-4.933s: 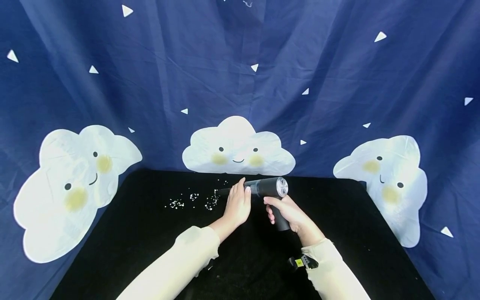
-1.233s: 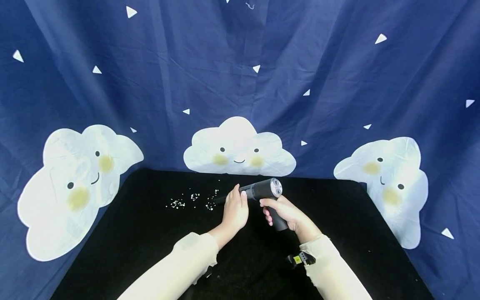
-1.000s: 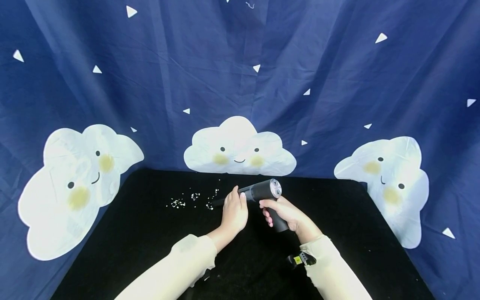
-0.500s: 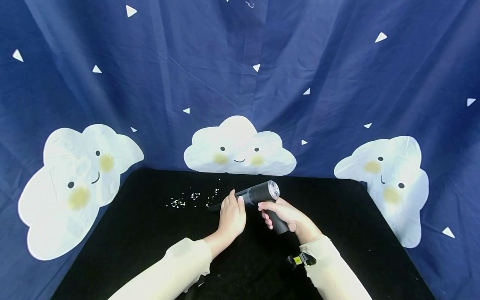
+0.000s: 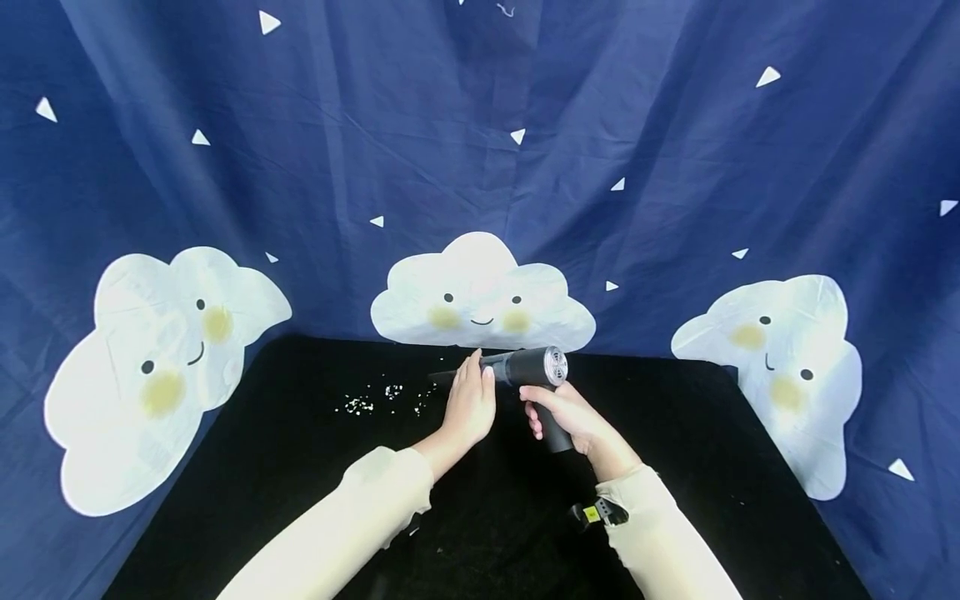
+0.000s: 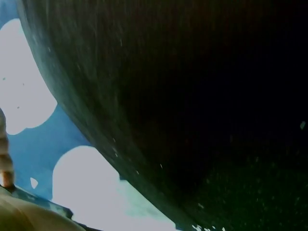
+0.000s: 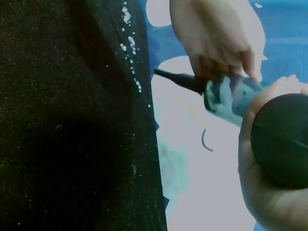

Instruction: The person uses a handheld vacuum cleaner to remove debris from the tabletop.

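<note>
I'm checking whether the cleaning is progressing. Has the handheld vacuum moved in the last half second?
Yes. The vacuum has lifted up and away, closer to the middle cloud on the backdrop.

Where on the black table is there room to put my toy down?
The black table is bare right of the right hand, out to the cloud curtain. The near-left part, left of the left sleeve, is bare too. It is crowded mid-back: white crumbs, the left hand and the handheld vacuum.
</note>
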Action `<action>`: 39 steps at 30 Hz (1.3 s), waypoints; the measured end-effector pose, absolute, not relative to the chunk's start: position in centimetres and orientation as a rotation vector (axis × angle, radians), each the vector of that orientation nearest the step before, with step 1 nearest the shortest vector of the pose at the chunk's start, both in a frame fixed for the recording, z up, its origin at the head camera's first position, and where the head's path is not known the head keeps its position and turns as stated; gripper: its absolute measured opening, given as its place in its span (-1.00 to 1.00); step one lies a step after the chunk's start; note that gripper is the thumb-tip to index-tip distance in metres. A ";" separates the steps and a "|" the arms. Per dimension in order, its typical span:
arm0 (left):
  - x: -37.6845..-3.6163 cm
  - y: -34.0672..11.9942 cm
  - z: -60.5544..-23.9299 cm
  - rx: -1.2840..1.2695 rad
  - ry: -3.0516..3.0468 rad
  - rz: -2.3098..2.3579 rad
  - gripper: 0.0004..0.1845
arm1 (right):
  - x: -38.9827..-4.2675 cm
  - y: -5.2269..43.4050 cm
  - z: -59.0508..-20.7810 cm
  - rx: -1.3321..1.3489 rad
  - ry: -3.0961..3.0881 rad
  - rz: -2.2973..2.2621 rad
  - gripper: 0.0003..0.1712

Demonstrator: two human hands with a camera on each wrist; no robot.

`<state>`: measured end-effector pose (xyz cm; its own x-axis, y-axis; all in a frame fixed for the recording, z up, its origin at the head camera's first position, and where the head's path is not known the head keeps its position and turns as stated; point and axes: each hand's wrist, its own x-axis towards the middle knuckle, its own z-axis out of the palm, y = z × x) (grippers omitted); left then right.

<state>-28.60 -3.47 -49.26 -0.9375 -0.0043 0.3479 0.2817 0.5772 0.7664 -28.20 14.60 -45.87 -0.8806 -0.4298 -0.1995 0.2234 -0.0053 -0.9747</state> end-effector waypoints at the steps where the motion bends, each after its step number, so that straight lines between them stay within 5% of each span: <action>1: -29.1 -3.5 -49.3 -0.231 -2.513 -1.314 -0.47 | -28.3 14.4 -45.9 -0.211 1.859 -1.945 -0.82; 16: -33.2 -5.1 -50.6 -0.297 -2.637 -1.479 -0.43 | -29.8 11.9 -48.0 -0.071 1.965 -2.058 -0.75; 39: -34.4 -6.2 -51.8 -0.277 -2.634 -1.585 -0.45 | -30.1 10.4 -48.9 0.003 2.008 -2.042 -0.73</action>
<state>-34.45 -6.20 -51.77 -0.9823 0.1250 0.1394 0.1817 0.4566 0.8709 -30.09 10.36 -48.90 -0.9618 -0.1935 -0.1935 0.1967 0.0026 -0.9805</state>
